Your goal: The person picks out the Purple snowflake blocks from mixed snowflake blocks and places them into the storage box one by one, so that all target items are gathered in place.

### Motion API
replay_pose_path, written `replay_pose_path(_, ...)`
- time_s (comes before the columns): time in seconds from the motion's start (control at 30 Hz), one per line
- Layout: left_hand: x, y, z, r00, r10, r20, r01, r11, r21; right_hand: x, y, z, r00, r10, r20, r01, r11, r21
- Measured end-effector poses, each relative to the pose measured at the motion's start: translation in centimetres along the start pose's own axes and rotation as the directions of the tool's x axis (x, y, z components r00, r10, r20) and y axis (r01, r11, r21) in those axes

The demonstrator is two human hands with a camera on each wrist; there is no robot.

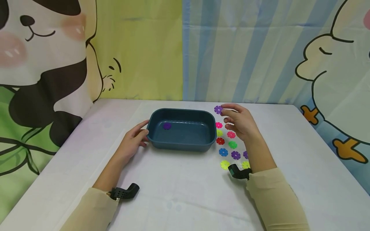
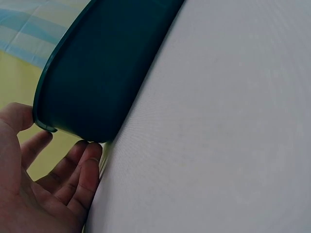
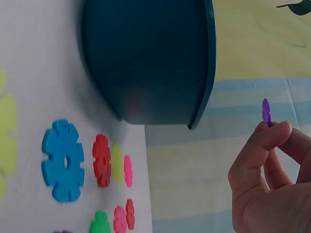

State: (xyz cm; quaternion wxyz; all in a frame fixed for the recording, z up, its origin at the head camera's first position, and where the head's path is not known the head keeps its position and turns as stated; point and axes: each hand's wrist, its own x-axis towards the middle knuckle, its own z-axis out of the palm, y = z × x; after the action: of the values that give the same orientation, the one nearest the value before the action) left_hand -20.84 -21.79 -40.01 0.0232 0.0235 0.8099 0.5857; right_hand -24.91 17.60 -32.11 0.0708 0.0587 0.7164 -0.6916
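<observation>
A dark teal plastic basin (image 1: 182, 146) sits on the white table, with one purple snowflake disc (image 1: 167, 126) inside it. My left hand (image 1: 131, 142) holds the basin's left end. In the left wrist view, the thumb and index finger (image 2: 38, 145) are at its rim, while other fingertips lie near its base. Beyond the basin's right end, my right hand (image 1: 238, 122) pinches another purple snowflake disc (image 1: 218, 109) between thumb and fingertips. The right wrist view shows this disc (image 3: 266, 111) edge-on, raised above the table.
Several loose snowflake discs lie right of the basin, among them a blue disc (image 1: 223, 152), a green disc (image 1: 232, 144), a red disc (image 1: 220, 141) and a yellow disc (image 1: 224, 165). Part of this group is hidden by the right forearm. Behind the table hangs a cartoon-printed curtain (image 1: 138, 51).
</observation>
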Motion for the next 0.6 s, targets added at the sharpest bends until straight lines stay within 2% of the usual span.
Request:
replay_pose_path(0.3, 0.0, 0.1, 0.1, 1.0, 0.006, -0.002, -0.006, 1.0, 0.005, 0.4, -0.2, 1.8, 1.0, 0.003, 0.007, -0.002, 0.999, -0.046)
replay_pose_path(0.6, 0.0, 0.0, 0.1, 1.0, 0.003, 0.0, -0.003, 1.0, 0.001, 0.8, -0.3, 3.5, 0.999, -0.001, 0.055, 0.001, 1.0, -0.004)
